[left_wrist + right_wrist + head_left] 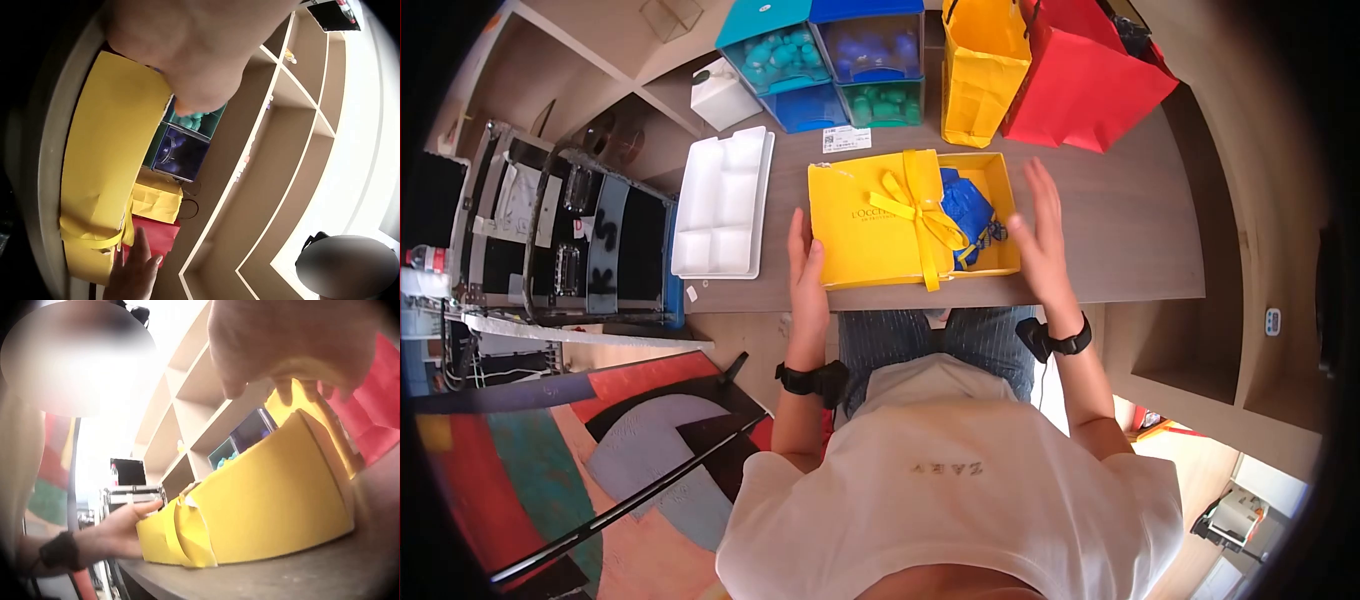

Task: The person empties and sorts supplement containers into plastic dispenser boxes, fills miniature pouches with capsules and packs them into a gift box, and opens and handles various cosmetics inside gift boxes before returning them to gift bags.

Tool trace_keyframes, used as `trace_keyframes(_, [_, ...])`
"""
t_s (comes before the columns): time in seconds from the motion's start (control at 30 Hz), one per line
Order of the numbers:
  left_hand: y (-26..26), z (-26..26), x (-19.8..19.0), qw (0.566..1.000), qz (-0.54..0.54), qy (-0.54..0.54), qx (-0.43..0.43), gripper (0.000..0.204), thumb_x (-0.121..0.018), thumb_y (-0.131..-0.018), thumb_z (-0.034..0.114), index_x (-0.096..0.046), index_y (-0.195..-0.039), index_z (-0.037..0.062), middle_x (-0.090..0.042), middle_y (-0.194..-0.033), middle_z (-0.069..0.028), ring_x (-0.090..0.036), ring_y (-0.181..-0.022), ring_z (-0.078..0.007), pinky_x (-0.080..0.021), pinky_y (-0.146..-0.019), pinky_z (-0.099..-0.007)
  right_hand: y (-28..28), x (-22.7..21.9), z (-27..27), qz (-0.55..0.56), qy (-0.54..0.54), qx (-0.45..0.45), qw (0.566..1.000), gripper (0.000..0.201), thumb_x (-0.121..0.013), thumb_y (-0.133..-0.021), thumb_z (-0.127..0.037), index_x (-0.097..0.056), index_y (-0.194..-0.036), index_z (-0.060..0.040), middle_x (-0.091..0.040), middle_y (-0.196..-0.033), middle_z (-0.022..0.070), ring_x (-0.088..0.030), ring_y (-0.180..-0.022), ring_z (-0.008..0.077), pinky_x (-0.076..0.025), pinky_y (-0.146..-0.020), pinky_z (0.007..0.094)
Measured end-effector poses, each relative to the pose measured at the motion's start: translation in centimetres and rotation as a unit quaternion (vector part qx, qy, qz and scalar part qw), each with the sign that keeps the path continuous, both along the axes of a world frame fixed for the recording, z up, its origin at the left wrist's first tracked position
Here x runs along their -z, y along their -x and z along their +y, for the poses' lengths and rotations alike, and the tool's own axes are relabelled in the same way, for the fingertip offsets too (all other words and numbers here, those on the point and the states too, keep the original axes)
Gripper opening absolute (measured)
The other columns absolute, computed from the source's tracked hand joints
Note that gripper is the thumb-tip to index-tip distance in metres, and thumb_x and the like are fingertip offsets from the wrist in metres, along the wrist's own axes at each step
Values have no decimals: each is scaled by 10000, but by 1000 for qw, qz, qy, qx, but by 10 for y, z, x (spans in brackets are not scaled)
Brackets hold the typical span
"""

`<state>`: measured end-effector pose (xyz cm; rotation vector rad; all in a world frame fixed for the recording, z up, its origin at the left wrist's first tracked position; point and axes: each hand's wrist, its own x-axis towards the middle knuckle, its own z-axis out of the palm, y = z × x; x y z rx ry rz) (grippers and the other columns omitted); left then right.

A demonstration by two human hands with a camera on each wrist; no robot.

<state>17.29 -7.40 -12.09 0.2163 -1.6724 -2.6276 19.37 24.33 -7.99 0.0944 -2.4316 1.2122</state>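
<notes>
A yellow gift box tied with a yellow ribbon bow lies on the desk in the head view. Its cover spans the left and middle. At the uncovered right end, a blue fabric bundle with a dark patterned cord sits in the tray. My left hand lies along the box's left end, fingers extended. On the other side, my right hand is held with straight, spread fingers right beside the tray's right edge. The right wrist view has the box below that hand.
A white compartment tray lies left of the box. Behind stand stacked blue and teal drawers with colored pieces, a yellow paper bag and a red paper bag. A printed label lies before the drawers. The desk's front edge is near my lap.
</notes>
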Motion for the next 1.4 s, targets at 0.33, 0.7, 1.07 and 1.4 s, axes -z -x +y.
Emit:
trace_keyframes(0.33, [13,25,20,985,115,73,101,634,-344,-1133,384,-192,-1654,56,-196,-1723,-98,-193,-1578,-237,-159,-1270,-383,16,24,-47,-186,525,-136,820,745,-292,-1114,-538,-133,-1659,-56,-124,-1734,110,-95,-1600,234,-73,-1286,354])
trace_keyframes(0.7, [3,41,-5,984,99,100,112,772,-566,-976,18,-207,-1656,83,-259,-1693,-111,-257,-1550,-246,-219,-1249,-364,7,41,-60,-155,366,-48,916,719,-619,-970,-164,-312,-1613,-66,-92,-1725,196,-207,-1575,300,-170,-1263,377])
trace_keyframes(1.07, [27,71,-85,943,288,11,168,783,-534,-1041,184,-79,-1667,61,-171,-1717,-133,-221,-1566,-274,-228,-1247,-395,-12,-134,-1,44,268,-99,957,801,-638,-818,-50,-390,-1580,-46,-409,-1606,115,-452,-1431,225,-329,-1199,344])
trace_keyframes(1.4, [127,150,-156,698,491,516,72,423,-634,-1003,295,-599,-1265,-36,-458,-1497,-231,-670,-1068,-370,-568,-891,-413,71,-251,111,140,405,-77,900,551,-614,-959,-144,-495,-1470,23,-619,-1393,177,-635,-1252,271,-508,-1077,368])
